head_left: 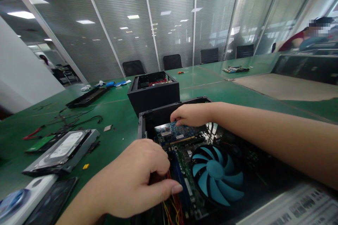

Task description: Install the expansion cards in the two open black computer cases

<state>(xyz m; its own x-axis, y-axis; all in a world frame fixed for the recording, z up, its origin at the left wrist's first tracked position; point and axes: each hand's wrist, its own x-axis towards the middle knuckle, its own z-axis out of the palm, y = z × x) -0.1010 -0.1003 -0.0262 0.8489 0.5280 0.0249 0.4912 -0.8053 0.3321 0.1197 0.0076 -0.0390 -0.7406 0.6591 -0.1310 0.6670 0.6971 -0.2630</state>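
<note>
An open black computer case [174, 105] lies on the green table, with a teal-bladed fan [215, 170] inside. My right hand [191, 114] reaches over the case, its fingers curled at the upper edge of a blue circuit card [175, 132]. Over the case's left side is my left hand [148, 179], thumb stretched out and fingers bent, with a gap between them and nothing visible in it. Red and yellow wires [175, 207] run below that thumb. Blue memory slots [182, 175] show between the left hand and the fan.
Behind stands a second black case [155, 95]. A hard drive [64, 149], cables [74, 121] and a black tray [88, 96] lie left. A screwdriver [182, 72] and circuit boards [236, 69] lie farther back. A person [293, 42] sits at the far right.
</note>
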